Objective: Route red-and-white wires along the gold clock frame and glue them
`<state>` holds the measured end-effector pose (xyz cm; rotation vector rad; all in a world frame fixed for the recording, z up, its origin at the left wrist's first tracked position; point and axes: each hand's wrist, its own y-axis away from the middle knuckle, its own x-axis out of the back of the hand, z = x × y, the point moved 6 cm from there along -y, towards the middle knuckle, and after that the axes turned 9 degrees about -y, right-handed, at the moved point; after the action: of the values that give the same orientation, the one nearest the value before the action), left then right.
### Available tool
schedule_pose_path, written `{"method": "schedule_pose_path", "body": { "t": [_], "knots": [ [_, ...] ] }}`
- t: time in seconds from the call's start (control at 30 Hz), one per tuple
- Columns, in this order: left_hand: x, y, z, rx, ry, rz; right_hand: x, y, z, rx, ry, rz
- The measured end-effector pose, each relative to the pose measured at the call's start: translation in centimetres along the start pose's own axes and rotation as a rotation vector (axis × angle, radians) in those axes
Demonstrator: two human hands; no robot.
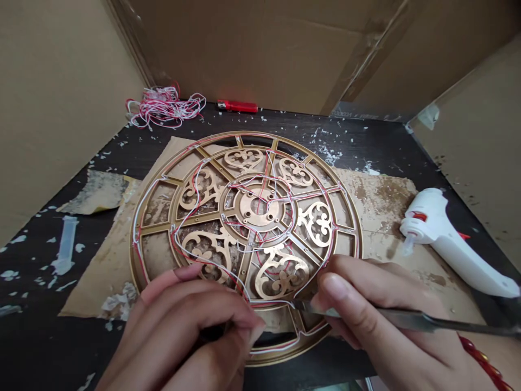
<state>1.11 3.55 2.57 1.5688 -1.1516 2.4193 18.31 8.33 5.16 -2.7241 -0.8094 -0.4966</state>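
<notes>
A round gold-coloured metal frame (pixel 160 233) with spokes and scrolled ornaments lies flat in front of me. Thin red and white wire (pixel 222 267) winds along its rings and through its middle. At the near left side, my left hand (pixel 191 331) is closed in a pinch, and the wire runs to its fingertips. My right hand (pixel 378 304) grips a slim metal tool (pixel 411 320) like a pen. The tool's tip points left, close to the wire on the frame's near inner ring. My fingers hide part of the near rim.
A white glue gun (pixel 459 239) lies on the right over cardboard (pixel 382 244). At the back are a tangled wire bundle (pixel 165 106) and a red lighter (pixel 238 106). Cardboard walls (pixel 252 49) enclose the dark table (pixel 32 320). A translucent stick (pixel 66 244) lies left among white scraps.
</notes>
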Motion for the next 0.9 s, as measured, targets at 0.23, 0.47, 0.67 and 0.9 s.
{"method": "schedule_pose_path", "body": {
  "t": [0.23, 0.47, 0.67, 0.9],
  "knots": [
    [0.3, -1.1, 0.7, 0.154, 0.072, 0.048, 0.0, 0.2, 0.0, 0.029, -0.002, 0.037],
    [-0.2, -1.5, 2.4, 0.228, -0.024, 0.041, -0.6, 0.1, -0.5, 0.115, 0.119, -0.051],
    [-0.4, -1.7, 3.4, 0.160, -0.145, 0.099, -1.0, 0.6, 0.0, 0.197, 0.024, 0.014],
    [-0.6, -2.8, 3.3, 0.083, -0.140, 0.063, -0.6, 0.4, 0.1, 0.142, 0.005, 0.046]
  ]
}}
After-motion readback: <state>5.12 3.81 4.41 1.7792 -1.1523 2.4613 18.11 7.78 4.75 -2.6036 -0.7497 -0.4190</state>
